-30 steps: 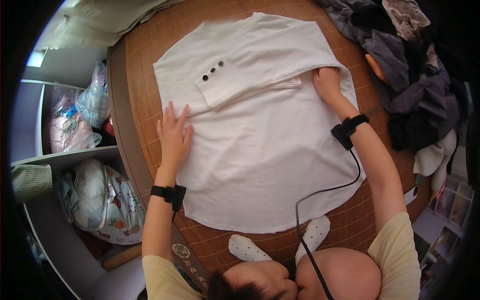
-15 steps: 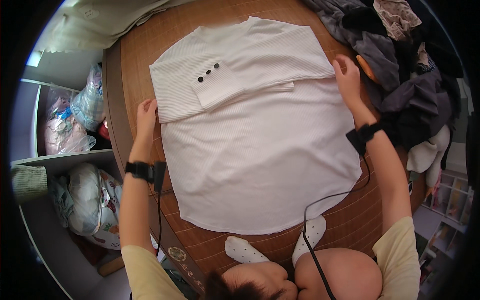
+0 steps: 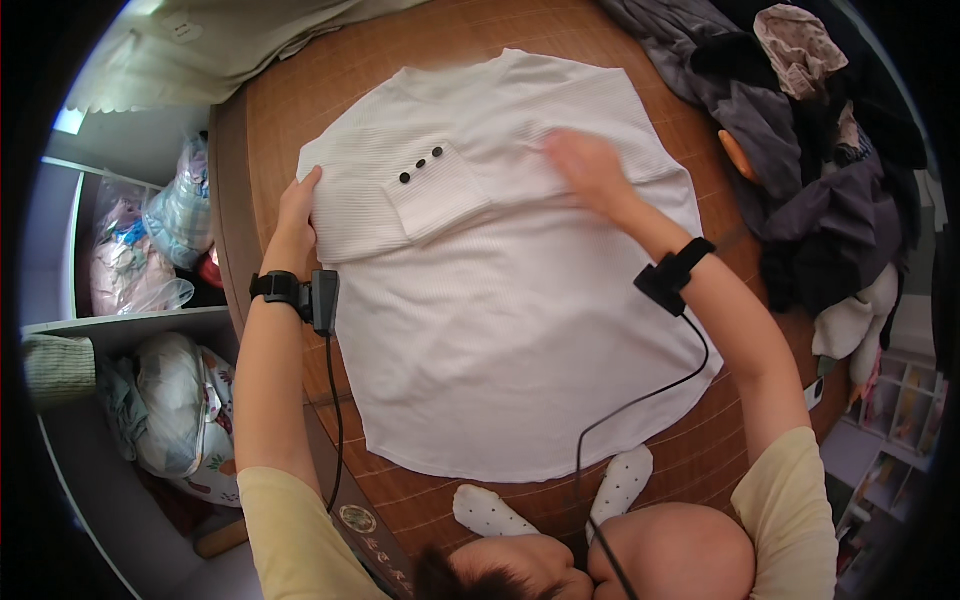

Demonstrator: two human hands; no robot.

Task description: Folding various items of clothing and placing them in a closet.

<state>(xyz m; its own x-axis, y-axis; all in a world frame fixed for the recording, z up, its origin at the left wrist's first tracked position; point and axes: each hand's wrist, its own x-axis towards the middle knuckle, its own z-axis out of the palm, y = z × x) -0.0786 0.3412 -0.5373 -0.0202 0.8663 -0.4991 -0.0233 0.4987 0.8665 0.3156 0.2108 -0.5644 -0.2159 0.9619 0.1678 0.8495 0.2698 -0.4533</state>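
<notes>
A white ribbed long-sleeved shirt lies spread on a brown woven mat. Its sleeves are folded in across the chest, and the cuff on top carries a row of black buttons. At the shirt's left edge, my left hand is closed on the folded sleeve side. My right hand is over the right part of the chest and folded sleeve; its fingers are smeared by motion, so their grip is unclear. Each wrist wears a black strap with a small device and cable.
Dark clothes are heaped at the right, with an orange object beside them. Left of the mat, open shelves hold bagged clothing. My socked feet rest near the shirt's hem. A pale curtain hangs at the far left.
My right hand has moved left from the shirt's right edge onto the chest. My left hand has shifted slightly up along the left edge. The shirt appears a little lower in view.
</notes>
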